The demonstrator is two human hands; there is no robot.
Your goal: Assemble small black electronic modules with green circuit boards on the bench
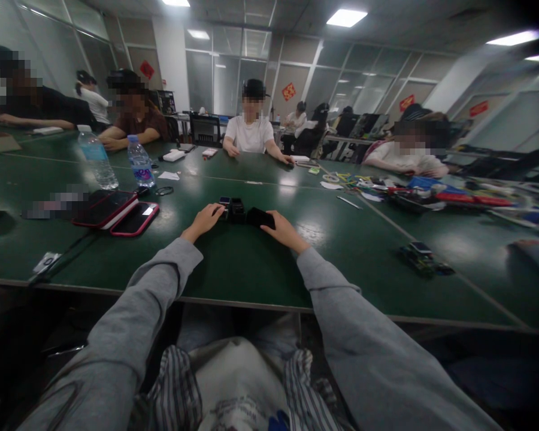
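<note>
On the green tabletop in front of me, my left hand (205, 220) has its fingers curled against a small square device (224, 201) with a dark screen and a pale edge. Beside it sits a second small box-like device (238, 207), black all over, touched by neither hand. My right hand (286, 230) grips a flat black rectangular object (259, 219) by its right end, with the thumb in front. The exact kind of that black object cannot be made out. Both forearms reach over the near table edge.
Left of my hands lie red-edged phones or tablets (135, 219), with two water bottles (140, 161) behind. A small circuit-board assembly (420, 256) lies to the right. Cables and tools (424, 193) are heaped at the far right. A person (250, 133) sits opposite, others around the table (354, 287).
</note>
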